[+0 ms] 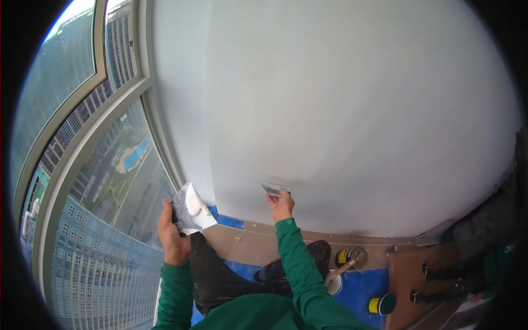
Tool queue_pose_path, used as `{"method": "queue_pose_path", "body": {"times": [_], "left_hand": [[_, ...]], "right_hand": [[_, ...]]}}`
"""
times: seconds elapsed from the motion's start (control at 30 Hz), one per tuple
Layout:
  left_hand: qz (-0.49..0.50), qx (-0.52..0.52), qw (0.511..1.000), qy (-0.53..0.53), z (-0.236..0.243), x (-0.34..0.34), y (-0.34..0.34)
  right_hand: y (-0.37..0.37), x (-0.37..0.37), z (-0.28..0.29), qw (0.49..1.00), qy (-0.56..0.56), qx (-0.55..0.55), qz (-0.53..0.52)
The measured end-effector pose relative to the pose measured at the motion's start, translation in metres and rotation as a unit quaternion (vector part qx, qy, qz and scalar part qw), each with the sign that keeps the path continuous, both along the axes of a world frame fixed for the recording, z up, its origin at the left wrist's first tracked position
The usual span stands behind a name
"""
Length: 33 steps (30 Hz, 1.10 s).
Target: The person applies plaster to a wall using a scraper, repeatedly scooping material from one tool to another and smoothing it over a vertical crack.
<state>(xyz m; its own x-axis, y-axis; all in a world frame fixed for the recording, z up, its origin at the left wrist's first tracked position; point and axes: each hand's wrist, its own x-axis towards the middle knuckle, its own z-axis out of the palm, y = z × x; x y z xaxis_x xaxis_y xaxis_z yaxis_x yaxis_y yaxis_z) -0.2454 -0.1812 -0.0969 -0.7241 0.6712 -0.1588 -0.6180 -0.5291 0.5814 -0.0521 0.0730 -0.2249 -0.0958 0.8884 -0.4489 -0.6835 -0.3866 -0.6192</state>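
Observation:
My left hand (172, 236) grips a flat metal plasterer's blade (185, 215) by its near side, tilted up beside the window. A thick mound of white filler (193, 201) lies on that blade. In front of me, my right hand (282, 207) is closed round a wide filling knife (269, 188). Its blade is at the lower part of the pale wall (341, 115); I cannot tell whether its whole edge touches. The knife's handle is mostly hidden by my fingers.
A tall framed window (104, 118) runs along my left. Blue sheeting (360, 290) and brown covering (407, 269) lie on the floor. To the right stand a yellow-and-black tin (345, 257), a white tub (334, 285) and a yellow-and-dark tub (375, 305). Another person (459, 283) is at far right.

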Motion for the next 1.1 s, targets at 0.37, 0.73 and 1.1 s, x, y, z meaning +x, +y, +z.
{"method": "queue_pose_path", "body": {"times": [0.37, 0.73, 1.1], "left_hand": [[-0.017, -0.003, 0.999, -0.033, -0.001, 0.014, 0.025], [-0.125, 0.041, 0.991, -0.030, 0.011, 0.031, 0.047], [-0.264, 0.116, 0.957, -0.042, 0.026, 0.041, 0.055]], "right_hand": [[0.017, -0.050, 0.308, 0.956, -0.105, 0.217, -0.167], [0.019, -0.039, 0.569, 0.892, -0.192, 0.378, -0.158], [-0.142, 0.037, 0.237, 0.830, -0.293, 0.473, 0.035]]}}
